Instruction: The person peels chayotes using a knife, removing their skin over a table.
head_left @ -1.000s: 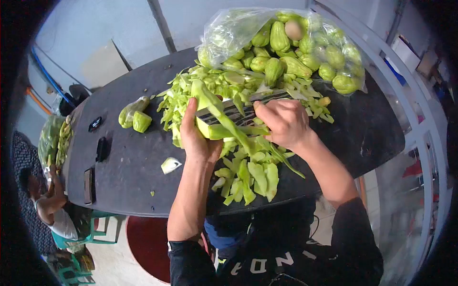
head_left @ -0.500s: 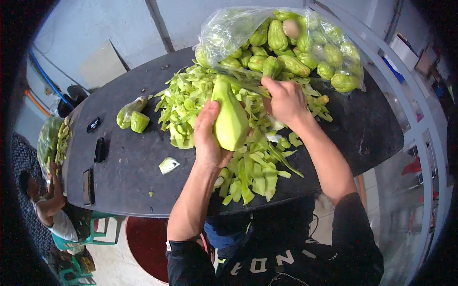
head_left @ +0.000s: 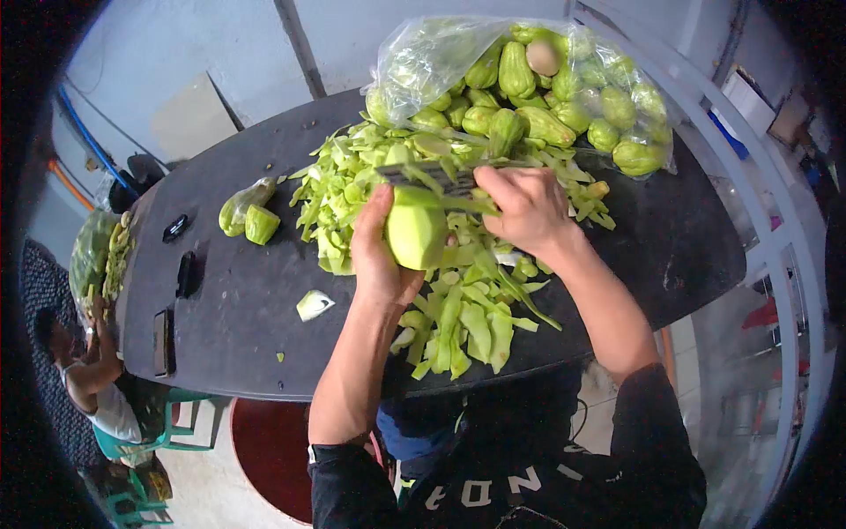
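My left hand [head_left: 381,256] is wrapped round a peeled pale green chayote [head_left: 416,236] above the middle of the dark table. Closed on the handle end of a flat blade [head_left: 432,179], my right hand [head_left: 529,207] holds it across the upper part of the chayote. Blur hides the blade's edge, and strips of peel cling to it. Beneath and behind both hands lies a heap of green peelings [head_left: 339,189]. A clear plastic bag [head_left: 432,66] full of unpeeled chayotes [head_left: 517,70] stands behind the heap.
On the table [head_left: 238,326] at the left lie a bagged piece [head_left: 242,207], a cut chunk [head_left: 262,225], a pale scrap [head_left: 315,305] and small black objects [head_left: 187,273]. A person [head_left: 97,388] sits at the far left. A metal rail [head_left: 775,264] runs along the right.
My right hand has moved slightly left and down, bringing the blade over the chayote. The chayote has tilted in my left hand, its narrow end now partly behind the blade.
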Tool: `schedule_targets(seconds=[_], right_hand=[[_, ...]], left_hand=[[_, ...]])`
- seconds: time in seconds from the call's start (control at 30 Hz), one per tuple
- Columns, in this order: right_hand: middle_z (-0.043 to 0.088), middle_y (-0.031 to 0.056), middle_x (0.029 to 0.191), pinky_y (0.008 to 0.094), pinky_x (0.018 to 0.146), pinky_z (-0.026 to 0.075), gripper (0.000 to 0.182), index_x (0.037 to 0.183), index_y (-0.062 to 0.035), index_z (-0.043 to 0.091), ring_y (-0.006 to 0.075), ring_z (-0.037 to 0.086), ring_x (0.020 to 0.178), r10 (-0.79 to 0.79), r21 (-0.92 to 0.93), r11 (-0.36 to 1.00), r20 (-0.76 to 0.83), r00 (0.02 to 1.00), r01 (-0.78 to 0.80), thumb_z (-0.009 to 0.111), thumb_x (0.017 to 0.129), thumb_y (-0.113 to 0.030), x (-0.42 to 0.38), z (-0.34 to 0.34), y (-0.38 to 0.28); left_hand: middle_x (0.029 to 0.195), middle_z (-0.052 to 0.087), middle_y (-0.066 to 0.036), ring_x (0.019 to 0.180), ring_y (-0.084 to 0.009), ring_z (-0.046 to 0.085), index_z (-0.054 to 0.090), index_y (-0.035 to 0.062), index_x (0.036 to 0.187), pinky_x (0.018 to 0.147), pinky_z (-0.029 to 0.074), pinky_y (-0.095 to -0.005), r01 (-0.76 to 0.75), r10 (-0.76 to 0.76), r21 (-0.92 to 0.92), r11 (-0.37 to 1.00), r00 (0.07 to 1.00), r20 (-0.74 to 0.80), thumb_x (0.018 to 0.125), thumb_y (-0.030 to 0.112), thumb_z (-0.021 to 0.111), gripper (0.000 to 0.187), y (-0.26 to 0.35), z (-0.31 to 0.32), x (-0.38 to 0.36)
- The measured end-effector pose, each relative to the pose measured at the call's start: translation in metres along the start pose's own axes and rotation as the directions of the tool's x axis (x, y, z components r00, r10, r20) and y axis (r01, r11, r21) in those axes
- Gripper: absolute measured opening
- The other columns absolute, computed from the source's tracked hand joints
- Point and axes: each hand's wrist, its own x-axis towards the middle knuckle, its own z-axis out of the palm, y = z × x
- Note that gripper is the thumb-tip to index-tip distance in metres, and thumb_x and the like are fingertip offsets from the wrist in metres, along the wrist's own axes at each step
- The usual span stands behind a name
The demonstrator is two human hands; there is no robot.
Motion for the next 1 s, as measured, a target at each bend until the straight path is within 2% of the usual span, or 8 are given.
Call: schedule_targets(seconds=[0.17, 0.3, 0.37, 0.4, 0.5, 0.6, 0.77, 1.0], right_hand=[[0.064, 0.0151, 0.066, 0.0491, 0.055, 0.051, 0.023, 0.09, -0.0099, 0.057, 0.0374, 0.065, 0.063, 0.115, -0.071, 0.991, 0.032, 0.993, -0.113, 0.064, 0.069, -0.006, -0.003, 0.022, 0.027], [0.064, 0.0154, 0.065, 0.0486, 0.055, 0.051, 0.027, 0.094, -0.0116, 0.057, 0.0376, 0.065, 0.062, 0.241, -0.108, 0.966, 0.054, 0.969, -0.234, 0.065, 0.069, -0.009, -0.007, 0.024, 0.031], [0.062, 0.0136, 0.065, 0.0454, 0.053, 0.051, 0.027, 0.094, -0.0111, 0.057, 0.0358, 0.064, 0.061, 0.119, -0.036, 0.992, 0.018, 0.993, -0.119, 0.066, 0.068, -0.009, -0.009, 0.021, 0.021], [0.062, 0.0136, 0.065, 0.0454, 0.053, 0.051, 0.027, 0.094, -0.0111, 0.057, 0.0358, 0.064, 0.061, 0.117, -0.031, 0.993, 0.02, 0.993, -0.116, 0.066, 0.068, -0.009, -0.009, 0.018, 0.014], [0.06, 0.0098, 0.064, 0.0419, 0.05, 0.05, 0.025, 0.09, -0.0093, 0.056, 0.0321, 0.063, 0.059, 0.001, 0.022, 1.0, -0.027, 1.0, -0.001, 0.068, 0.067, -0.01, -0.006, 0.009, -0.009], [0.056, 0.0033, 0.061, 0.0359, 0.046, 0.048, 0.02, 0.087, -0.0039, 0.059, 0.0226, 0.062, 0.055, -0.178, 0.001, 0.984, -0.129, 0.975, 0.18, 0.066, 0.069, -0.01, -0.008, 0.012, -0.025], [0.053, 0.0031, 0.059, 0.0317, 0.046, 0.047, 0.018, 0.089, -0.0014, 0.06, 0.0194, 0.059, 0.053, -0.226, -0.056, 0.973, -0.089, 0.97, 0.222, 0.062, 0.072, -0.007, -0.006, 0.005, -0.04], [0.058, 0.0052, 0.063, 0.0352, 0.05, 0.049, 0.031, 0.092, -0.0014, 0.059, 0.0239, 0.063, 0.058, -0.151, -0.001, 0.988, -0.098, 0.984, 0.152, 0.07, 0.064, -0.009, -0.012, 0.01, -0.028]], left_hand=[[0.102, 0.064, -0.014, 0.088, -0.0254, 0.064, 0.053, 0.0053, 0.121, 0.064, 0.055, -0.0435, 0.025, -0.025, 0.032, 0.999, 1.0, -0.013, 0.098, 0.041, 0.045, 0.043, 0.0, 0.009, 0.0], [0.102, 0.063, -0.013, 0.09, -0.0261, 0.063, 0.054, 0.0047, 0.122, 0.065, 0.054, -0.0391, 0.018, -0.025, -0.139, 0.99, 0.999, -0.047, 0.098, 0.041, 0.046, 0.044, 0.003, 0.006, 0.003], [0.1, 0.063, -0.011, 0.091, -0.0256, 0.062, 0.057, 0.0048, 0.119, 0.066, 0.053, -0.0364, -0.035, 0.0, -0.324, 0.945, 0.994, -0.105, 0.098, 0.041, 0.048, 0.043, 0.005, -0.002, 0.007], [0.103, 0.064, -0.007, 0.095, -0.0224, 0.062, 0.057, 0.0069, 0.118, 0.075, 0.054, -0.0398, -0.041, -0.005, -0.323, 0.946, 0.99, -0.141, 0.098, 0.044, 0.049, 0.043, 0.007, -0.008, 0.008], [0.106, 0.064, -0.008, 0.097, -0.0236, 0.062, 0.058, 0.0087, 0.119, 0.083, 0.053, -0.0383, -0.077, -0.011, -0.319, 0.945, 0.964, -0.267, 0.097, 0.044, 0.051, 0.042, 0.009, -0.008, 0.01], [0.108, 0.065, -0.009, 0.098, -0.0261, 0.062, 0.061, 0.0099, 0.116, 0.089, 0.051, -0.0402, -0.009, -0.065, -0.324, 0.946, 0.974, -0.217, 0.096, 0.05, 0.051, 0.046, 0.012, -0.003, 0.001], [0.108, 0.066, -0.01, 0.1, -0.0277, 0.062, 0.064, 0.0114, 0.113, 0.09, 0.05, -0.0431, 0.03, -0.089, -0.339, 0.94, 0.983, -0.162, 0.093, 0.056, 0.052, 0.05, 0.008, -0.006, 0.0], [0.11, 0.066, -0.008, 0.101, -0.0257, 0.063, 0.059, 0.0092, 0.12, 0.092, 0.05, -0.0426, -0.057, 0.006, -0.28, 0.958, 0.983, -0.181, 0.095, 0.052, 0.051, 0.05, 0.011, 0.009, -0.002]])
